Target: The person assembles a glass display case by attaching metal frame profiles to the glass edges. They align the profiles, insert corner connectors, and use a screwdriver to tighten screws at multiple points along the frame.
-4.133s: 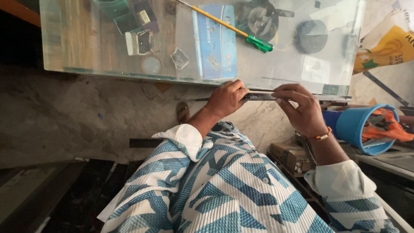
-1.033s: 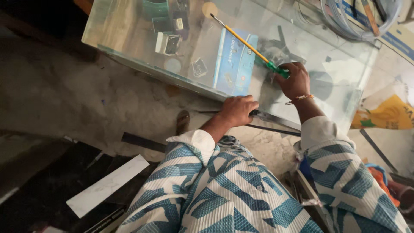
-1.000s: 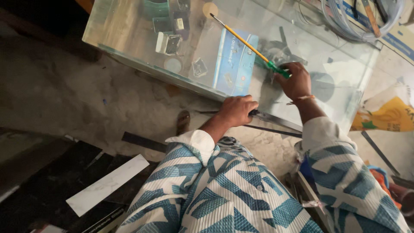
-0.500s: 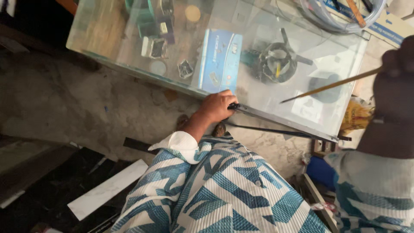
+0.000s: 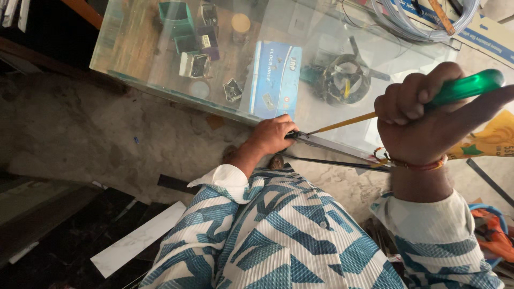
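The right hand (image 5: 423, 126) is wrapped tight around the green handle of a screwdriver (image 5: 460, 88). Its thin tip meets a metal strip (image 5: 334, 145) at the near edge of the glass bench (image 5: 160, 48). The left hand (image 5: 274, 134) pinches that strip. The strip looks stiff, thin and slippery, so grip near the tip.
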